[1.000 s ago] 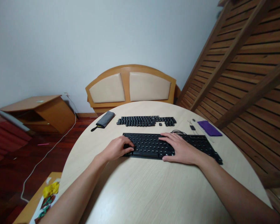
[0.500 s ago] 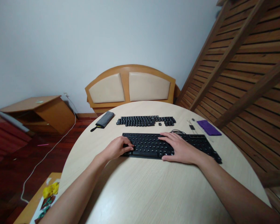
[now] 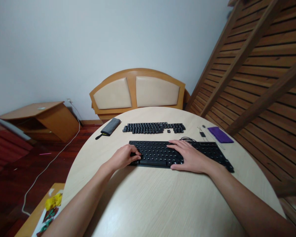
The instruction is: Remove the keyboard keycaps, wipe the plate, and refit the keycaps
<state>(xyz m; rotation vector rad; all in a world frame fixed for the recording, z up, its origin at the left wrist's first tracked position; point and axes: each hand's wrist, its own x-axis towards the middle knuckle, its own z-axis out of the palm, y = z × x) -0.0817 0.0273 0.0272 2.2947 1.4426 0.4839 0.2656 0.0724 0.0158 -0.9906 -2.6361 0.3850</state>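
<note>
A black keyboard [image 3: 153, 153] lies across the table in front of me, most of its keycaps off and small key posts bare. A long bar remains along its front edge. At its lower left corner, my left hand [image 3: 125, 155] has thumb and fingertips pinched together over the keys; whatever is between them is hidden. My right hand [image 3: 189, 156] lies spread over the right-centre part, fingers on the posts and thumb along the front edge. Behind the keyboard, loose black keycaps [image 3: 143, 128] are laid out in rows, with a single keycap [image 3: 169, 131] slightly apart.
On the round table [image 3: 162, 204] are a grey pouch [image 3: 111, 126] at left, a purple cloth [image 3: 220, 135] at right, and a small wire tool with a black grip [image 3: 202, 134]. A coiled black cable [image 3: 187, 139] sits behind the keyboard. A headboard [image 3: 133, 74] stands beyond.
</note>
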